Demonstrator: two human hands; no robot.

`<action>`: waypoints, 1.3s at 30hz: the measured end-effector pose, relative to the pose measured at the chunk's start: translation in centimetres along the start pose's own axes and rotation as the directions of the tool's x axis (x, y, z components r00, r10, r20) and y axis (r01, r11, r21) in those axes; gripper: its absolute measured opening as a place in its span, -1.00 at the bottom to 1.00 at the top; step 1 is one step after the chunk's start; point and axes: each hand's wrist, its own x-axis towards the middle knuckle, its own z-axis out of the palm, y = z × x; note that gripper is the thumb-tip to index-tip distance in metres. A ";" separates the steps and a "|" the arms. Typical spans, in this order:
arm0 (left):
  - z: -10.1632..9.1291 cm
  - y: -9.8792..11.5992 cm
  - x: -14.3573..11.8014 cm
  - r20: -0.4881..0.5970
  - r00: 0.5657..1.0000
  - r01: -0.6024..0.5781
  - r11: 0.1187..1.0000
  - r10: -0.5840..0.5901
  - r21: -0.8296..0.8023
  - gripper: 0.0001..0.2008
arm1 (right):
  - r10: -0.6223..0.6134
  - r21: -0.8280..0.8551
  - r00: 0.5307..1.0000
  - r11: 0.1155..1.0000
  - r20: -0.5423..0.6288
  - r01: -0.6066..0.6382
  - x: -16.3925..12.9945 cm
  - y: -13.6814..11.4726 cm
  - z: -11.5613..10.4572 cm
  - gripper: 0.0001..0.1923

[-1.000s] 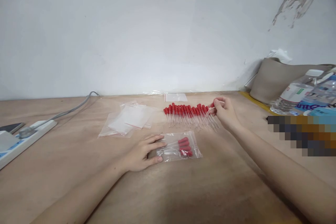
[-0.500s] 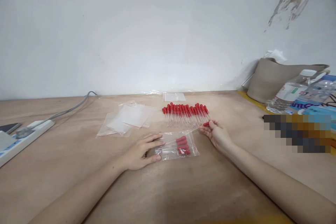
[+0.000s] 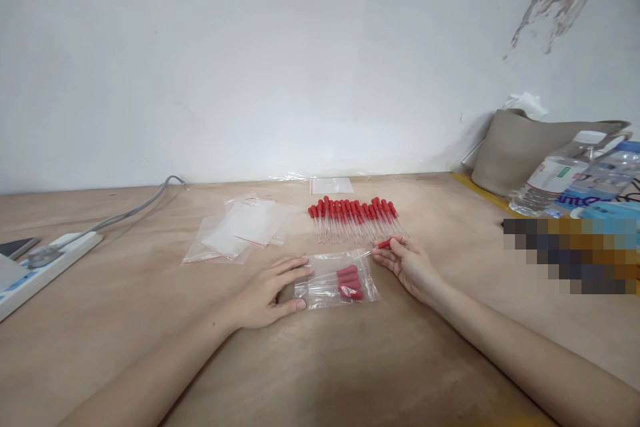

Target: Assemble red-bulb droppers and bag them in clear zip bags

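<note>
Wooden surface [image 3: 150, 320] carrying everything, with spare clear bags [image 3: 240, 230] lying at about ten o'clock from the hands. Farther back, at twelve o'clock, a long row of red-capped droppers [image 3: 357, 217] not yet bagged, so most of the packing apparently left to do. Nearer, a clear zip bag [image 3: 336, 280] holding a few red-capped droppers already, perhaps four; exact count hard to tell through the plastic. Left hand [image 3: 270, 290] flat on the bag's left end, fingers spread, pinning it down rather than gripping anything. Right hand [image 3: 407, 263] at three o'clock of the bag, grip closed lightly in a pinch on one dropper [image 3: 383, 244], red cap by the fingertips, glass tip pointing toward the bag's upper right corner, just beside it, not yet inside as far as can be seen. Against the frame one second back: right hand then up at the right end of the row, picking; now down beside the bag with the single dropper. Left hand and bag much as before. Row shorter by one at its right end, judging by the gap.
</note>
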 end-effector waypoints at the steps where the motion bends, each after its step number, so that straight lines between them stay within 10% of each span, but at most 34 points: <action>1: 0.0 0.0 0.0 -0.005 1.000 -0.001 1.000 0.001 -0.003 -0.47 | 0.015 -0.040 0.999 0.999 0.036 -0.013 -0.1 0.1 0.0 -0.78; 8: 0.1 0.0 0.1 -0.024 1.000 -0.019 1.000 0.019 -0.013 -0.43 | 0.086 -0.499 0.965 0.865 0.249 0.052 -0.5 0.2 0.4 -0.65; 23: 0.0 0.2 0.1 -0.032 0.999 -0.020 1.000 0.020 -0.016 -0.43 | 0.017 -0.613 0.971 0.778 0.238 0.137 1.2 1.7 1.9 -0.70; 29: 0.1 0.0 0.1 -0.028 1.000 -0.011 1.000 0.010 -0.014 -0.42 | 0.114 -0.562 0.849 0.794 0.515 0.234 0.5 0.5 1.8 -0.71; 36: 0.0 0.1 0.0 -0.031 1.000 -0.007 1.000 0.006 -0.022 -0.43 | 0.129 -0.667 0.983 0.745 0.131 -0.009 0.6 -0.3 2.2 -0.77; 39: 0.0 0.0 -0.1 -0.024 1.000 -0.003 1.000 0.002 -0.024 -0.42 | 0.166 -0.688 0.965 0.725 0.204 0.020 0.6 -0.2 2.5 -0.70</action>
